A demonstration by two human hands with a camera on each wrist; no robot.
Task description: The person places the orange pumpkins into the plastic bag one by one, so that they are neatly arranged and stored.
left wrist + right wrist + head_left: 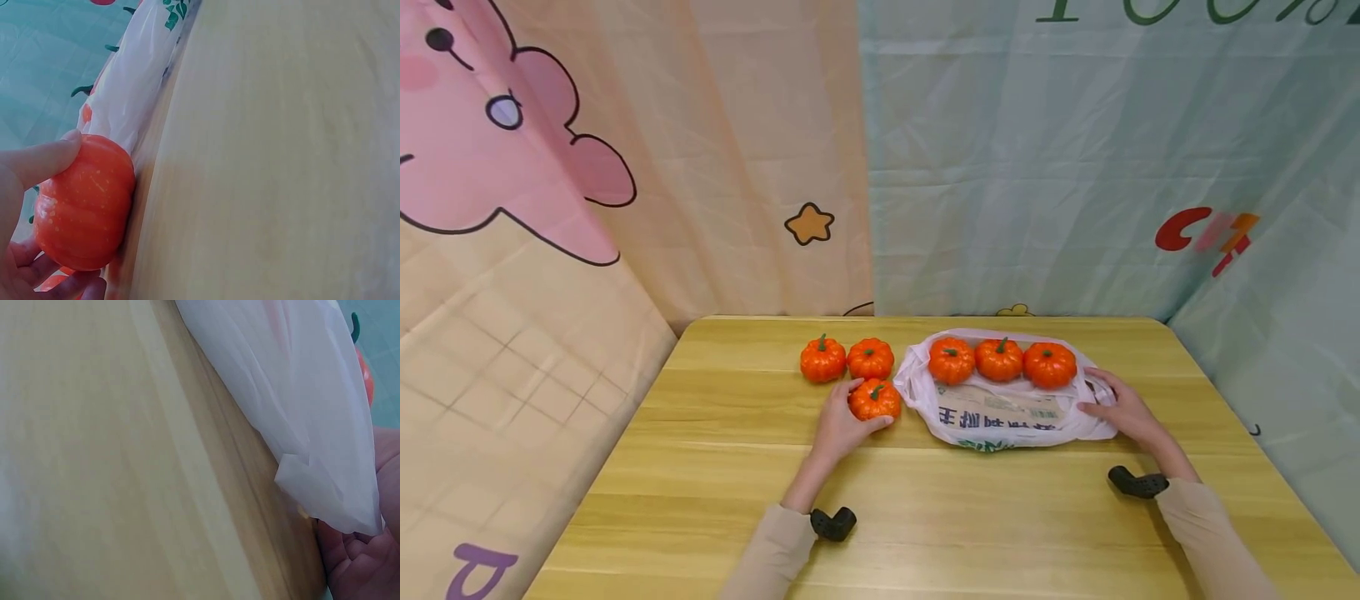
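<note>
My left hand (842, 423) grips a small orange pumpkin (875, 401), thumb on its near side and fingers round its far side. In the left wrist view the same pumpkin (87, 203) sits between thumb and fingers, close to the tabletop. Two more pumpkins, one on the left (823, 360) and one beside it (870, 358), lie just behind. A white plastic bag (917, 379) lies spread open to the right, with three pumpkins in a row along its back half. At its right end my right hand (1126, 408) holds the bag's edge (325, 494) between thumb and fingers.
A flat beige piece with printed characters (992, 406) shows inside the bag, in front of its pumpkins. Everything stands on a wooden table (970, 517). Printed curtains (737, 167) hang behind the table and along both sides. Black devices are worn at both wrists.
</note>
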